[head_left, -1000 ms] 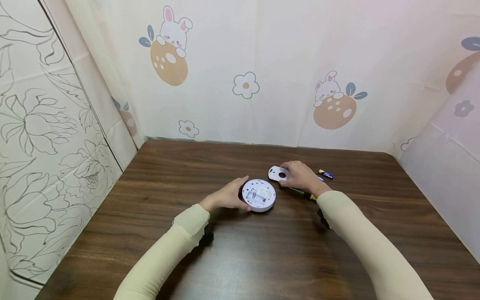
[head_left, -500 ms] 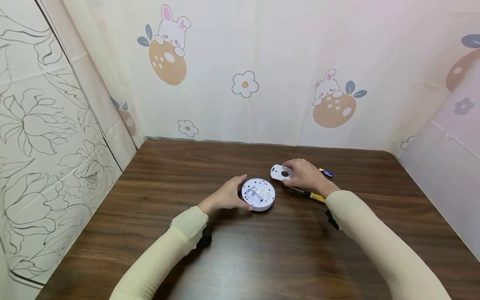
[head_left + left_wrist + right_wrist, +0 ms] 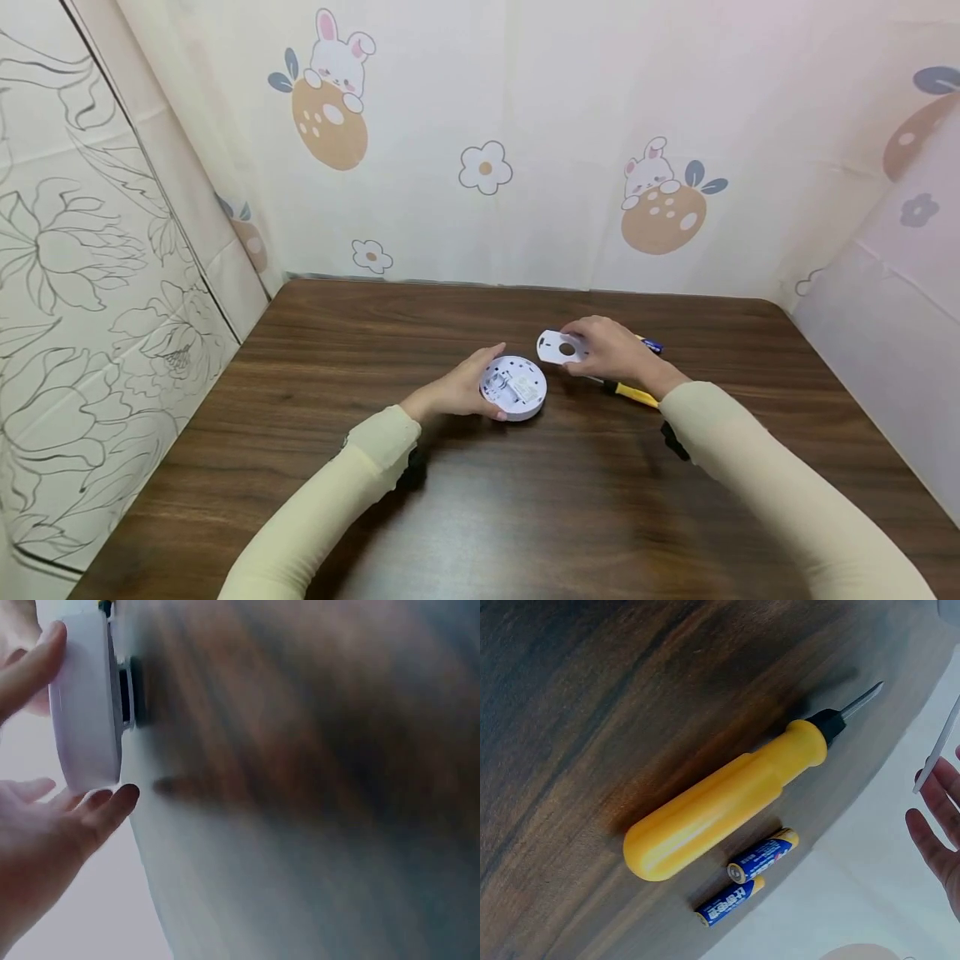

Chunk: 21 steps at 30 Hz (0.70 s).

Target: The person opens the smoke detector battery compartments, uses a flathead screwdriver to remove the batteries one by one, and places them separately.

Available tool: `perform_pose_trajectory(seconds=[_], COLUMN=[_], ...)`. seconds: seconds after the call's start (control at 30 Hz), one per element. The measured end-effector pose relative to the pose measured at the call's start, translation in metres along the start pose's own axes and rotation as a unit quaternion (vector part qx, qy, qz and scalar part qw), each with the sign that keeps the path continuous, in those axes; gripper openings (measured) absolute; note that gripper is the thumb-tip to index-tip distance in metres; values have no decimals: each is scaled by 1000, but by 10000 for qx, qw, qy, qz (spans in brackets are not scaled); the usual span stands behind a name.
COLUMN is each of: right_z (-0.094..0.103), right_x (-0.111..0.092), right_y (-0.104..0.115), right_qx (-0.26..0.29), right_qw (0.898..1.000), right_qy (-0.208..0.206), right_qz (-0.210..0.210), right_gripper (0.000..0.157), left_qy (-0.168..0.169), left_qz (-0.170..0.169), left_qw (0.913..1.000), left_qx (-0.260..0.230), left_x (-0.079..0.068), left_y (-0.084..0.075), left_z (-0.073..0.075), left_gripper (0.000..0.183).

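Observation:
My left hand (image 3: 461, 390) holds a round white smoke detector (image 3: 531, 393) at its left rim, thumb on the near side and fingers on the far side. Its back faces up, showing a battery compartment. In the left wrist view, the detector (image 3: 84, 705) is seen edge-on, a small raised part on its underside towards the table. Just to the right, my right hand (image 3: 611, 352) pinches a flat white mounting plate (image 3: 551, 348) with a round hole through it. The right wrist view shows this plate (image 3: 939, 746) edge-on at the fingertips.
A screwdriver (image 3: 720, 802) with a yellow handle lies under my right forearm. Beside it are two blue and yellow batteries, one nearer the handle (image 3: 763, 855) and another (image 3: 726, 901) further off. The brown table (image 3: 360, 333) ends at a patterned curtain (image 3: 420, 125) behind.
My right hand and forearm have shifted slightly right with the plate, uncovering more of the screwdriver's yellow handle. The left hand keeps its hold on the detector, almost in place.

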State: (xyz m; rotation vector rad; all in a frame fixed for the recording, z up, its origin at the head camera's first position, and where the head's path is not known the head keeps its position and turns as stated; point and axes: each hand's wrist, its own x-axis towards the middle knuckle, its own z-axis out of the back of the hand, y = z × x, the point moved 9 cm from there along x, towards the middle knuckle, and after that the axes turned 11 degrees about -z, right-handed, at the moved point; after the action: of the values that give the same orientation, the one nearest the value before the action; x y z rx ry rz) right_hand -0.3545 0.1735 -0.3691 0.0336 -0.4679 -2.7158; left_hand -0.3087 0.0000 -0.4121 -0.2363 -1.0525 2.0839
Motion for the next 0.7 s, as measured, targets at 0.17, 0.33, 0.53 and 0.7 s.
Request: perform_pose_trajectory(seconds=[0.17,0.33,0.53,0.7], right_z=[1,2,2,-5], right_x=[-2,-6,-13,-17], right_y=[10,22,47,69], right_qx=[-9,64,188,331], right_qw=[9998,9987,9942,9886], right_qy=[-46,-85,-74,6], right_qz=[204,505,1060,1466], right_gripper=[53,52,46,40], left_qy=[199,189,136,31], left_qz=[75,244,325,301], left_qw=[9996,9995,9994,9995], left_qx=[-189,-91,-2,18], left_x=[-3,-3,-4,-3], left_y=[2,3,6,9], left_z=[-1,-1,0,2], left_gripper=[111,114,109,104])
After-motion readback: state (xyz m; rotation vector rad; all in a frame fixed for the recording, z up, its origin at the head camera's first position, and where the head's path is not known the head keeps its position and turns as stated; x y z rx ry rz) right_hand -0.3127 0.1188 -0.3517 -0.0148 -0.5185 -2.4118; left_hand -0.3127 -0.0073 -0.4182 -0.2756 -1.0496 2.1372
